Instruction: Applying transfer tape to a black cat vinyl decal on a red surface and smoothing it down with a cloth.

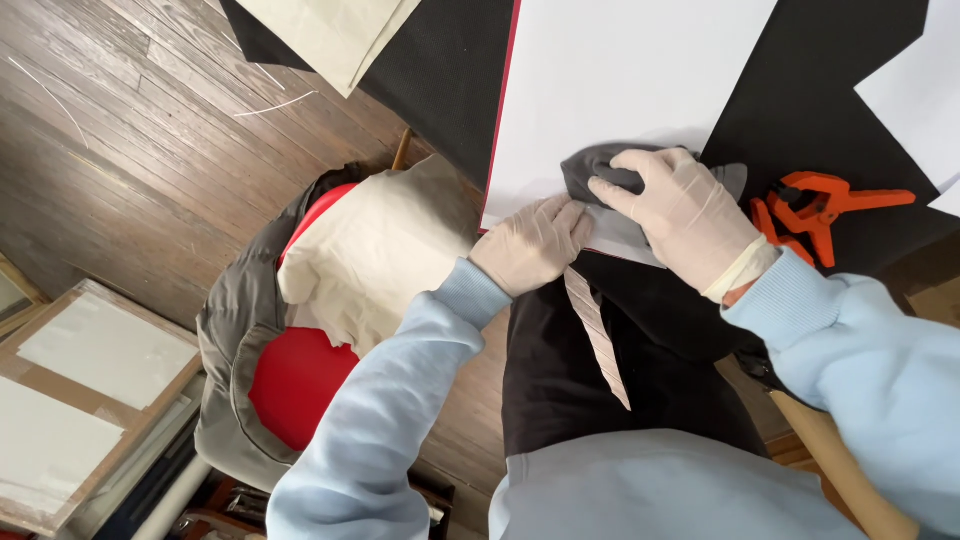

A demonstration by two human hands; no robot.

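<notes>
grey cloth (600,165), bunched into a wad, sits at the lower edge of a large white sheet (620,80) that has a thin red border down its left side. the right hand (685,215), in a pale thin glove, lies over the cloth with its fingers curled onto the wad; the palm covers much of it, so how tightly the cloth is gripped underneath cannot be told. the left hand (530,245), gloved the same way, rests flat just beside it with fingers together, pressing on a paler grey strip (620,232) at the sheet's bottom edge. whether that strip is part of the cloth or something separate is hard to make out.

a narrow striped strip (598,335) hangs down from under the left hand over dark fabric (560,390). the sheet lies on a black surface (820,90), and its top is cut off by the frame. orange spring clamps (815,210) lie near the right wrist, partly behind it. left of the hands, a red chair (295,385) carries a grey jacket (225,340) and a cream cloth (375,250). flat boards (80,400) at the lower left are only partly in view above the wooden floor (110,150).
</notes>
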